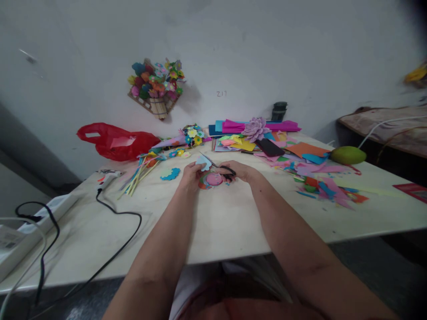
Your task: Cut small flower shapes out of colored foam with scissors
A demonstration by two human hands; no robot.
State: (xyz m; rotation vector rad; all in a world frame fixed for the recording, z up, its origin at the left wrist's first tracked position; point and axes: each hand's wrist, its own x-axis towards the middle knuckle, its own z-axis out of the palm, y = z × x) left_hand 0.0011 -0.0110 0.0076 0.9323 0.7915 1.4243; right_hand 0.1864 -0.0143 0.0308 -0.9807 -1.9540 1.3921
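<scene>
My left hand is closed on a small light-blue foam piece, pinched between fingers and thumb. My right hand grips black-handled scissors whose blades point left and up into the blue piece. Both hands hover over a round pink and orange foam flower lying on the table. A blue flower cut-out lies just left of my left hand.
A glue gun with a black cord lies at the left, by a power strip. Foam scraps, coloured sheets, a red bag, stick flowers and a green mango surround the work spot.
</scene>
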